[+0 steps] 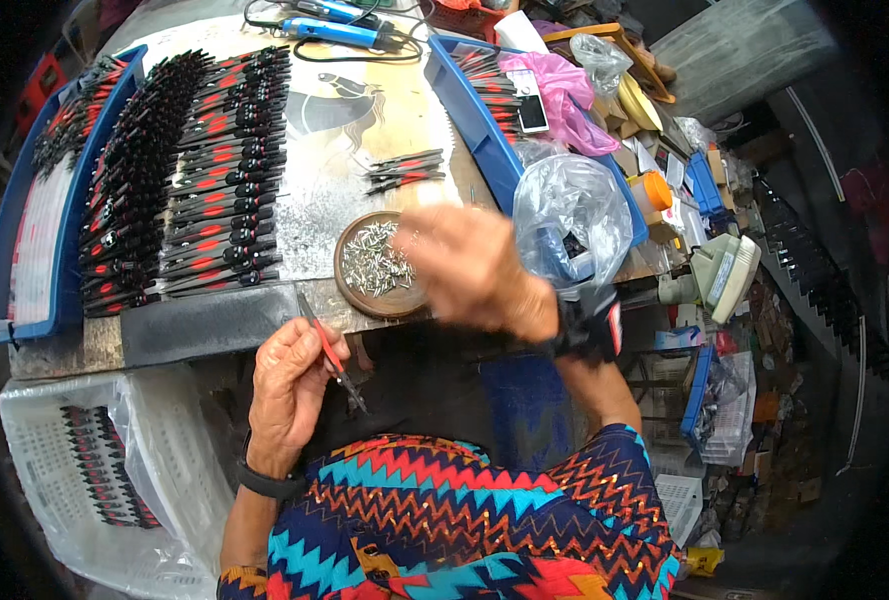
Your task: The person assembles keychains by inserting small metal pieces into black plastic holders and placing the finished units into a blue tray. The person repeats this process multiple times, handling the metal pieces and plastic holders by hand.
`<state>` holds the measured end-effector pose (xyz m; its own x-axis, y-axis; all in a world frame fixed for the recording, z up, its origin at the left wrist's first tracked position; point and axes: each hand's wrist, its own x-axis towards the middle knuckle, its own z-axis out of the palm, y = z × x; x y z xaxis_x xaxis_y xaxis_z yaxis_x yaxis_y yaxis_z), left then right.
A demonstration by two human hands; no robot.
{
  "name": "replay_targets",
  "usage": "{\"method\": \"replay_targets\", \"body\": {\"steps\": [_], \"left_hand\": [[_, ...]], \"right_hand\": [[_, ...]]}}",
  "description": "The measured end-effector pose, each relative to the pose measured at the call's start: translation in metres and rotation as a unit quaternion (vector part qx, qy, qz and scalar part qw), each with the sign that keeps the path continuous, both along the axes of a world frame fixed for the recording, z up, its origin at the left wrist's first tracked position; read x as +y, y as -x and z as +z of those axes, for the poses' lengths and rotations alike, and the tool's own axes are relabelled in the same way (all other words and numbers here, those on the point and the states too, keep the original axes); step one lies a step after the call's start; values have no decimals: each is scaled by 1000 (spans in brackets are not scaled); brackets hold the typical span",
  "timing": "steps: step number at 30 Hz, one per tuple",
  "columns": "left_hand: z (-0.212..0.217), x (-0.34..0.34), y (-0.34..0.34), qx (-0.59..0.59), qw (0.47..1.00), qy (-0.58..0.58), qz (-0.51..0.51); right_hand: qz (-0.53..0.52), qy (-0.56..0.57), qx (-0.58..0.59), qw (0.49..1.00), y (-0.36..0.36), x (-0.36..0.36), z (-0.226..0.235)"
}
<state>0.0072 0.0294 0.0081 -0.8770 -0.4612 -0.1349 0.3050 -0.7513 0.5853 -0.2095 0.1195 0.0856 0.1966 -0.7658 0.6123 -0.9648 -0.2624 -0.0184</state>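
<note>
My left hand [290, 385] is closed round a slim red-and-black piece [331, 350] with a grey end. It is held slantwise just in front of the table's near edge. To its right a round brown bowl [345, 285] holds many small silver metal pins [377, 262]. My right hand [480, 270] reaches over the bowl's right side. Motion smears its fingers, so I cannot see whether they grip anything. Beyond the bowl lies a small group of similar dark pieces [405, 170].
Rows of red-and-black pieces [225, 170] cover the table's left, beside a blue tray [70, 310]. Blue corded tools [340, 32] lie at the back. To the right are another blue tray [475, 130] and a clear plastic bag [575, 205]. A white crate [40, 500] stands lower left.
</note>
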Motion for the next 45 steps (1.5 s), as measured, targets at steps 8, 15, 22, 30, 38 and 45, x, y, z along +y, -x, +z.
{"method": "replay_targets", "body": {"steps": [8, 15, 22, 30, 38, 45], "left_hand": [[6, 5, 2, -52, 996, 68, 33], [9, -1, -3, -53, 994, 91, 37], [7, -5, 0, -81, 993, 87, 27], [7, -5, 2, -79, 993, 85, 25], [7, -7, -2, -70, 994, 85, 16], [7, -6, -5, -86, 990, 109, 30]], "right_hand": [[-327, -92, -20, 940, 176, -45, 14], [-411, -126, 88, 899, 234, -66, -21], [-398, -151, 137, 895, 255, -64, -37], [-363, -143, 143, 909, 267, -60, -48], [-364, -186, 150, 900, 268, -52, -58], [-377, -132, 109, 910, 237, -50, -20]]}}
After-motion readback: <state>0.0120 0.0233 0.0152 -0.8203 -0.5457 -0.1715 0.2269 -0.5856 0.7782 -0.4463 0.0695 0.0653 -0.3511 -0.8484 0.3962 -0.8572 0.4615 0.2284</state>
